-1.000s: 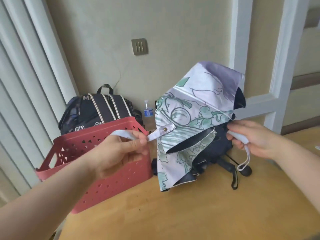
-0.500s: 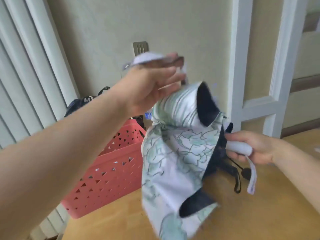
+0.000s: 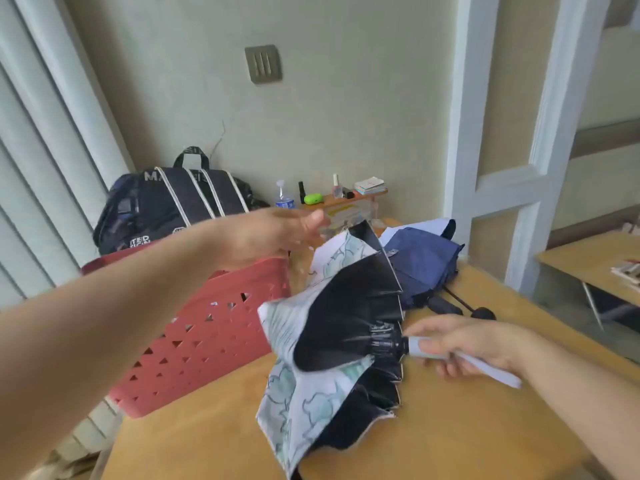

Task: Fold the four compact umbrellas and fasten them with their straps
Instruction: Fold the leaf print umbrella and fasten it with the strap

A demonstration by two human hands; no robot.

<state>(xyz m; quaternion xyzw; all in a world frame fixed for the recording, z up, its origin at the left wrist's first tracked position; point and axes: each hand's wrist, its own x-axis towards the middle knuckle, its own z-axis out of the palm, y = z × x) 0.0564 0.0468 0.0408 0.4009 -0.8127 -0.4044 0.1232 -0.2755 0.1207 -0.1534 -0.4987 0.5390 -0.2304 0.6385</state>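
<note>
You grip the printed umbrella's point(image 3: 332, 341) handle in your right hand point(image 3: 460, 344) over the worktop point(image 3: 467, 438), left hand point(image 3: 273, 233) blurred, apparently loose-fingered above its still-unrolled canopy; next, probably gather pleats, find the strap.

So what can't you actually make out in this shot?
Head view only:
- Left hand: motion-blurred, so whether it holds anything is unclear.
- Printed umbrella: its strap is lost among the loose folds.
- Navy umbrella: partly hidden behind the printed one.
- Red basket: contents blocked by the left arm.
- Small bottles on the shelf: too small to identify.
</note>
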